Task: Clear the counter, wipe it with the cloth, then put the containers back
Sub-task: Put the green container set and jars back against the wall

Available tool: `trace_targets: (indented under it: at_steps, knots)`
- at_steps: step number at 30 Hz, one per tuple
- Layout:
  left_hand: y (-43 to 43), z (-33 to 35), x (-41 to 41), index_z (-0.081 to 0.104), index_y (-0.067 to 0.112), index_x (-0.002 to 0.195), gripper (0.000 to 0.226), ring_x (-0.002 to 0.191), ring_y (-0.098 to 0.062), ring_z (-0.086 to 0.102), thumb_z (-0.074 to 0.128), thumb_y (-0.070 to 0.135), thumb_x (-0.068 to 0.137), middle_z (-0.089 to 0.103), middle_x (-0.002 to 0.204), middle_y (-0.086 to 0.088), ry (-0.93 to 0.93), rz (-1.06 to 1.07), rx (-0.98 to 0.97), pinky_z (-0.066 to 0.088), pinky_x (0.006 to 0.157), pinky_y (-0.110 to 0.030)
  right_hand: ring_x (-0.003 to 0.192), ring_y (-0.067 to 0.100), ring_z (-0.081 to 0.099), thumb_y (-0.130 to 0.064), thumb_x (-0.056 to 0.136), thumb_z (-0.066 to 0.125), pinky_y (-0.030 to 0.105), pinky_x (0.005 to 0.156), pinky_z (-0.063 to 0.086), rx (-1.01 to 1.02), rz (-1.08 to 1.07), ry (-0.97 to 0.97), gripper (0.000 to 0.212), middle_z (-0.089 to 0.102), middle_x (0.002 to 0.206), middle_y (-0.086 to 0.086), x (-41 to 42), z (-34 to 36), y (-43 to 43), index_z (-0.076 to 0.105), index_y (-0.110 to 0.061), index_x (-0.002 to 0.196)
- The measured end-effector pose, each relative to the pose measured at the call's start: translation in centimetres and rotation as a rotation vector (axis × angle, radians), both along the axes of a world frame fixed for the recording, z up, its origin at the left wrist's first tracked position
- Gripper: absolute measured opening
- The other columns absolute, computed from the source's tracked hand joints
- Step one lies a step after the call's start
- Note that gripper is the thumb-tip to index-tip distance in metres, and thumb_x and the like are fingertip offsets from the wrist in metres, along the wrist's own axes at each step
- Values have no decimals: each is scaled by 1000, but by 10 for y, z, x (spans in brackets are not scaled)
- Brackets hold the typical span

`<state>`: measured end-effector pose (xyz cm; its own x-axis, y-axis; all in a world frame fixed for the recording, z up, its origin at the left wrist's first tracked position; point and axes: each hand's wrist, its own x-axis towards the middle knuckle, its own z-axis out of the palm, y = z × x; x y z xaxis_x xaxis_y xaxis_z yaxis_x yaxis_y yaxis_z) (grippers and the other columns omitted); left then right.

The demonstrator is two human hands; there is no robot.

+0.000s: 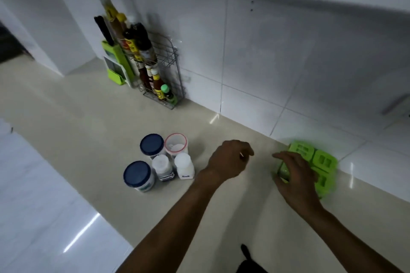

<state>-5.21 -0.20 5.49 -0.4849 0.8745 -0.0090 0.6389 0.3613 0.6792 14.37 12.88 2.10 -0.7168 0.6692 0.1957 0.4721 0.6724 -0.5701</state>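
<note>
Green plastic box, likely light but slick, best gripped by its sides with splayed-open right hand and loose, empty left hand.

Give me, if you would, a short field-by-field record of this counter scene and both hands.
surface: beige stone counter beside white tiled wall
containers: two blue-lidded plastic jars, a red-rimmed clear tub, two white-capped bottles, clustered
rack: wire rack of sauce bottles
left hand: fingers loosely curled, above the counter
right hand: spread over the green compartmented plastic box; grip unclear
cloth: not in view
</note>
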Motion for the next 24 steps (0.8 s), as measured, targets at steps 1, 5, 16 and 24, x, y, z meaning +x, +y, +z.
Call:
trace_targets:
  at_steps: [1,5,16,24]
  knots:
    - [-22,4,-22,83,21,105,24,86,-16,71,70,5,91,79,104,-1,41,44,-8,60,84,-31,112,16,63,-7,82,82,43,97,53,-74,62,42,48,60,123,-9,-22,5,-12,69,-31,122]
    - [-98,22,-121,80,19,95,36,98,-26,67,62,-10,82,69,104,-4,204,89,-235,54,79,-35,101,11,67,-11,88,79,27,81,58,-265,297,-15,39,64,116,-12,-120,19,-54,68,-39,112]
    - [-150,-25,-239,48,32,133,79,121,-35,53,99,27,73,48,134,-6,64,-67,-640,53,101,-51,118,23,57,-36,78,84,39,97,53,-362,559,-532,57,52,133,1,-314,2,-115,57,-30,128]
    - [-134,-29,-255,52,26,136,79,108,-36,57,98,30,72,48,124,-4,179,-96,-510,52,89,-46,93,28,62,-28,66,94,40,73,55,-256,429,-359,68,59,109,4,-311,2,-127,44,-23,110]
